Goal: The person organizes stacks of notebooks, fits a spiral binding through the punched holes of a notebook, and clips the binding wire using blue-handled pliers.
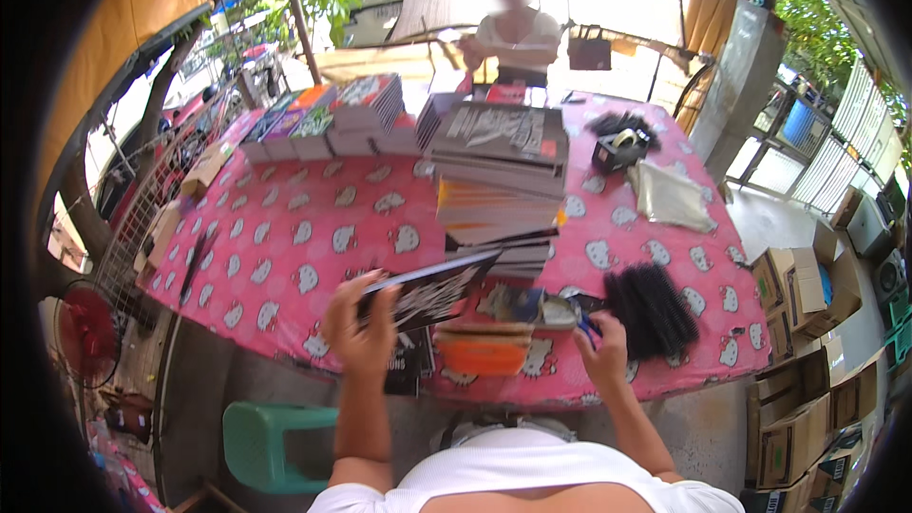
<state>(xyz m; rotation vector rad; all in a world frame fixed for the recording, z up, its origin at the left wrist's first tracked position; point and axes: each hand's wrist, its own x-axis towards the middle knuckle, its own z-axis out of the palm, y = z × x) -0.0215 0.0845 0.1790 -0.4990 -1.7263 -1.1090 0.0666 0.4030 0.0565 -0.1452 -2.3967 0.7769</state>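
Note:
My left hand [364, 318] grips a thin black book [432, 293] with a pale picture on its cover, held tilted above the near edge of the table. In my right hand [602, 347] are blue-handled pliers [591, 325]; their jaws are too small to make out. Right beside that hand lies a bundle of black plastic binding coils [651, 312]. Between my hands sit an orange stack [483, 350] and several small items behind it. Beyond the held book rises a tall stack of black-covered books [499, 138]. Another black book [404, 366] lies partly under my left hand.
A pink patterned cloth [304, 228] covers the table. Book stacks [366, 109] line its far left. A tape dispenser [622, 149] and clear plastic sleeves [670, 195] lie far right. A person [518, 38] is across the table. A green stool [271, 446] and cardboard boxes [793, 437] flank me.

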